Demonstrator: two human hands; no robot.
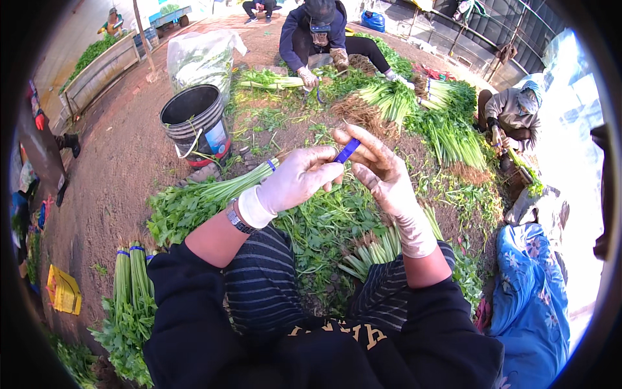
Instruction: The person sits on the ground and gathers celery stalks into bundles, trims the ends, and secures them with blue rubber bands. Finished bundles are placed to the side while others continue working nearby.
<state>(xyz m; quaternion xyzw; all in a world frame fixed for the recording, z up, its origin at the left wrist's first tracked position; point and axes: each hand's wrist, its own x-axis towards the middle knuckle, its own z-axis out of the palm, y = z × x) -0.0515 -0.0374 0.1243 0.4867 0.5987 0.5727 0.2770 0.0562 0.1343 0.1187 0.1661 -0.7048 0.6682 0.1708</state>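
Both of my hands wear thin, soiled gloves and are raised in front of me. My left hand (303,180) pinches one end of a short blue band (347,150) between thumb and fingers. The fingers of my right hand (381,172) are spread at the band's other end, in contact with it. Below my left hand lies a bundle of celery (214,194) with a blue band around its stalks. Unbanded celery stalks with roots (376,250) rest by my right knee. At the left stand out banded celery bundles (131,282), their cut ends pointing away from me.
A black bucket (194,126) stands ahead on the left, near a plastic bag of greens (201,63). One co-worker (316,34) crouches ahead among celery piles (452,136); another person (517,112) sits at the right. Loose leaves (330,219) cover soil between my legs. Blue flowered cloth (529,301) lies right.
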